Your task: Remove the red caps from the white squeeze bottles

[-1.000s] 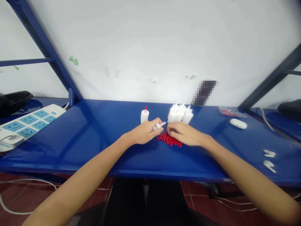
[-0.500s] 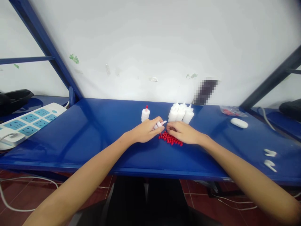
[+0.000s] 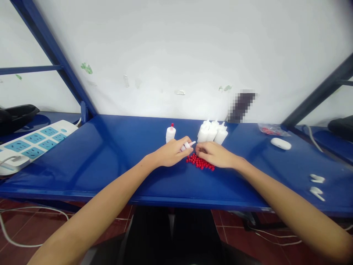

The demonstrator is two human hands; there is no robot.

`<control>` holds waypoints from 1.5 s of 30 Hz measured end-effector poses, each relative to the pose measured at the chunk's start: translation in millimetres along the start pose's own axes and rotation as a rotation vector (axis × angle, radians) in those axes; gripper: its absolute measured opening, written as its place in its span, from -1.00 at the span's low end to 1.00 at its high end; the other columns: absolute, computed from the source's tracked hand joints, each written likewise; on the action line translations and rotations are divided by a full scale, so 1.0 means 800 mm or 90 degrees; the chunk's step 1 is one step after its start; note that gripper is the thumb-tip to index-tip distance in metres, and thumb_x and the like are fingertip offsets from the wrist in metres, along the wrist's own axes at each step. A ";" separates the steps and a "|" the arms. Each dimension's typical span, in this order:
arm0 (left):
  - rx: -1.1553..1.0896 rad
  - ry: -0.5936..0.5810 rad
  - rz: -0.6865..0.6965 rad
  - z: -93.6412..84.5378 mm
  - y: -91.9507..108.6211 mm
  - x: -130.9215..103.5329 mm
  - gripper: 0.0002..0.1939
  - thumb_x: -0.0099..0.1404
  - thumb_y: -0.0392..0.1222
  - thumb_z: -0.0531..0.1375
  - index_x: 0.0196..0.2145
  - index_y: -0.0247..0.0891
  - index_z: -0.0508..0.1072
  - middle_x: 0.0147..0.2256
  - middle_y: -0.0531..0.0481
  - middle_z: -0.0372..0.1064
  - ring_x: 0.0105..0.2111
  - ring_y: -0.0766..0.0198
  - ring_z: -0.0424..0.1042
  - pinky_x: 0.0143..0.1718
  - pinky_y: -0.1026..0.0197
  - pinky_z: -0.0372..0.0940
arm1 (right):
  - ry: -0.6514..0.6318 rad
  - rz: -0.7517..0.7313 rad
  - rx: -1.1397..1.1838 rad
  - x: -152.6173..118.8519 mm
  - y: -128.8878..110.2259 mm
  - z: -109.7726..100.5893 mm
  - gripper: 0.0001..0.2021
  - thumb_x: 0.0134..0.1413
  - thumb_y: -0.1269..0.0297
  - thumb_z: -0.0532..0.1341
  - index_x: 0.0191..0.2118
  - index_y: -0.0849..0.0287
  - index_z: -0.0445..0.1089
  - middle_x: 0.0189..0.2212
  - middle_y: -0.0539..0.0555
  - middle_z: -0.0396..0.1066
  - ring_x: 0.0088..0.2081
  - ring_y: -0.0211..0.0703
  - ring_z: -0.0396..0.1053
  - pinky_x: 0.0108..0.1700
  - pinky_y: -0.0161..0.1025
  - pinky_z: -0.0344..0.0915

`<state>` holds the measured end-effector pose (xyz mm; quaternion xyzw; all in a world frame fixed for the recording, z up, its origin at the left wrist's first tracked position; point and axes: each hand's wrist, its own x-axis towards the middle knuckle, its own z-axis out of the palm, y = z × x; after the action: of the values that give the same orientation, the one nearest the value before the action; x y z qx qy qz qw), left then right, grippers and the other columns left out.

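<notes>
My left hand (image 3: 172, 153) is closed around a white bottle (image 3: 186, 146), tilted so that its uncapped nozzle points right. My right hand (image 3: 216, 154) rests over the upper right part of a pile of small red caps (image 3: 200, 163); its fingers are curled and pressed together, and whatever is between the fingertips is too small to make out. Just behind my left hand a white bottle with a red cap (image 3: 170, 133) stands upright. Several white bottles with bare nozzles (image 3: 211, 132) stand in a group behind my right hand.
On the blue table (image 3: 116, 147) a power strip (image 3: 35, 141) lies far left. To the right are a clear bag with red pieces (image 3: 273, 130), a white case (image 3: 280, 143) and two white earbuds (image 3: 317, 179). A pixelated dark object (image 3: 241, 106) is at the wall.
</notes>
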<state>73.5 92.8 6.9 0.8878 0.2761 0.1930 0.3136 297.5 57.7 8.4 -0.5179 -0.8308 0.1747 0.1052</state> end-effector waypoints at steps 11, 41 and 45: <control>0.129 0.046 0.116 0.007 0.014 -0.003 -0.78 0.45 -0.03 0.05 -0.12 -0.24 0.28 -0.45 0.08 0.36 -0.50 0.29 0.34 -0.46 0.26 0.11 | 0.164 -0.140 0.127 -0.015 -0.011 0.002 -0.71 0.35 0.05 0.02 -0.21 0.15 0.31 -0.45 0.00 0.38 -0.44 -0.21 0.26 -0.34 -0.27 0.12; 0.093 0.090 0.184 -0.003 0.011 -0.010 -0.80 0.38 -0.17 -0.06 -0.26 -0.26 0.31 -0.55 0.11 0.25 -0.59 0.34 0.18 -0.46 0.25 0.10 | 0.255 0.059 -0.092 -0.013 0.001 -0.015 -0.67 0.14 0.20 0.13 -0.62 0.13 0.18 -0.69 -0.03 0.22 -0.59 -0.27 0.15 -0.44 -0.26 0.05; 0.165 0.121 0.175 0.002 0.013 -0.009 -0.81 0.32 -0.17 0.03 -0.15 -0.27 0.31 -0.53 0.10 0.29 -0.56 0.29 0.24 -0.47 0.24 0.10 | 0.237 -0.113 0.031 -0.020 -0.010 -0.006 -0.73 0.29 0.06 0.08 -0.29 0.15 0.34 -0.60 -0.07 0.28 -0.57 -0.28 0.18 -0.43 -0.30 0.11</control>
<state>72.4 80.9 10.9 0.9277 0.2035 0.2797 0.1402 299.7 40.6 15.9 -0.4630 -0.8352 0.0859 0.2841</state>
